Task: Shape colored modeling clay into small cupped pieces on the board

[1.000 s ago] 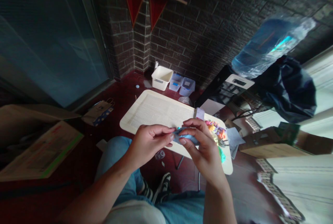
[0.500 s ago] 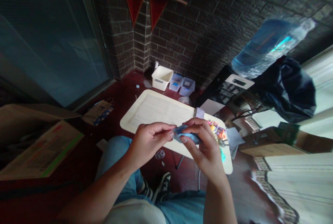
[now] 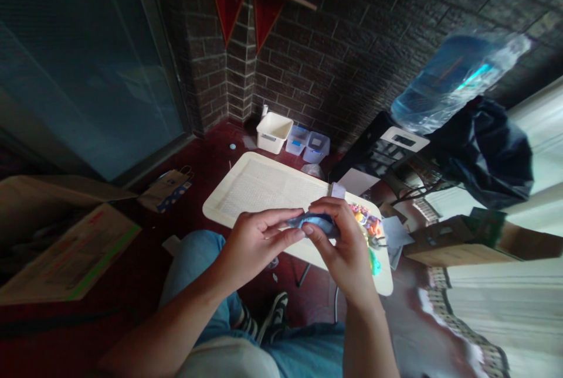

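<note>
A small, soft-looking blue piece point(image 3: 320, 223) is pinched between my two hands above the table; its kind is hard to make out. My left hand point(image 3: 261, 236) has its thumb and fingers closed on the piece's left end. Wrapped around the right end is my right hand point(image 3: 347, 243), with the thumb in front and the fingers behind, hiding part of it. Below lies a cream table point(image 3: 214, 202) with a white textured surface. To the right of my right hand sits a pile of small colourful things point(image 3: 372, 222), with a green piece point(image 3: 375, 262) nearer me.
A pale purple block point(image 3: 338, 190) stands at the table's far edge. Beyond are a white bin point(image 3: 271, 135) and clear plastic boxes point(image 3: 316, 146) on the floor. Cardboard boxes lie left point(image 3: 94, 255) and right point(image 3: 466, 249). A wrapped water bottle point(image 3: 448, 85) tops a dispenser.
My left fingers have straightened and slid slightly right along the blue piece. My right fingers have curled further over it, and the piece looks flatter.
</note>
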Demonstrator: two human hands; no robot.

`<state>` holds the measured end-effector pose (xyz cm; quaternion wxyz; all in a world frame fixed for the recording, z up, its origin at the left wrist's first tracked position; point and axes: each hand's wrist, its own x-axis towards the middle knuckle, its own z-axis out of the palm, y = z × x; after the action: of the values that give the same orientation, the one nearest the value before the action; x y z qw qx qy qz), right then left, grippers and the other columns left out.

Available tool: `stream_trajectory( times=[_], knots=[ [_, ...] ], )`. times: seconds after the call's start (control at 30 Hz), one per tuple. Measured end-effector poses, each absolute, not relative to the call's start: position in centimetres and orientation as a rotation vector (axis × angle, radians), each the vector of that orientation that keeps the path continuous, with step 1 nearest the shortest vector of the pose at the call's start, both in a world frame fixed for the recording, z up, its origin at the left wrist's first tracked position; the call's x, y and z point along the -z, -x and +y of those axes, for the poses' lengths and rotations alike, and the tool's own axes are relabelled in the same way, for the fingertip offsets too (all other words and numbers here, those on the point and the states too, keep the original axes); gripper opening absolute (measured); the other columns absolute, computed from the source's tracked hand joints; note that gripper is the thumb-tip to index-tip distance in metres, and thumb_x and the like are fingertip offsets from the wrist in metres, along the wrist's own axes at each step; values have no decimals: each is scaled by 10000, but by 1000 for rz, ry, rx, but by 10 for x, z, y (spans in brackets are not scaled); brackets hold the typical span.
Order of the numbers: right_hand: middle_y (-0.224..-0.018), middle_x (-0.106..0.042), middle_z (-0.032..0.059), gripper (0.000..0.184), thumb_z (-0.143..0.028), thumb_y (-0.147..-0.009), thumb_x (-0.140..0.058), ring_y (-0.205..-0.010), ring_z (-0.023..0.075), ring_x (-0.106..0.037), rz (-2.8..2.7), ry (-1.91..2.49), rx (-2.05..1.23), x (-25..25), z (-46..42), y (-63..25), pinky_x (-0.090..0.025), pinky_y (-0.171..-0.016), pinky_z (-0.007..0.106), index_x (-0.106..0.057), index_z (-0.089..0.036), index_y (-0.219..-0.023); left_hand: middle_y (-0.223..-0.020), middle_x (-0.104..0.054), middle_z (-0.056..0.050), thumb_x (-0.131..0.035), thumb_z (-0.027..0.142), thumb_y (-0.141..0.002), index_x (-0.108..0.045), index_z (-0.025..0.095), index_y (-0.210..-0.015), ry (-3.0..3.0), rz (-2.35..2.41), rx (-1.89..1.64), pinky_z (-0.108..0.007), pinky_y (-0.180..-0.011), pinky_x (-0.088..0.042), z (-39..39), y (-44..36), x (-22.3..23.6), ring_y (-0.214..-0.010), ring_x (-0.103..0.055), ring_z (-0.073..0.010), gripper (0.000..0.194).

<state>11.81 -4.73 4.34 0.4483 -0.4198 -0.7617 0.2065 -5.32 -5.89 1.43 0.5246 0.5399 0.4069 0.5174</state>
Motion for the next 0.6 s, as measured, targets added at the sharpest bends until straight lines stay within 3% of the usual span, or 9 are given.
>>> stream_trajectory(
  times=[0.33,0.47,0.6],
  knots=[
    [-938,-618,33,70,-241,-887,-664,-888,179,-600,-1854,1045,-597,-45,-47,-116,-513,-762,304,-626,-244,-945,-909,-792,-54,-720,323,-808,-769,199,-1037,-1383,1092,-1289,-253,-710,-609,-57,52,-17,-763,-742,-180,265],
    [-951,-622,37,63,-266,-894,-655,-910,185,-602,-1841,1040,-625,-41,-47,-117,-510,-787,318,-630,-245,-948,-928,-791,-41,-730,326,-803,-774,217,-1020,-1382,1063,-1305,-235,-740,-602,-56,54,-15,-807,-742,-174,247],
    [-1061,-620,52,186,-288,-893,-652,-1014,198,-602,-1707,1038,-763,-32,-48,-122,-514,-842,335,-591,-255,-1066,-992,-784,-36,-750,305,-789,-770,220,-1010,-1304,1006,-1333,-228,-810,-594,-52,58,-11,-899,-738,-176,238]
  ],
)
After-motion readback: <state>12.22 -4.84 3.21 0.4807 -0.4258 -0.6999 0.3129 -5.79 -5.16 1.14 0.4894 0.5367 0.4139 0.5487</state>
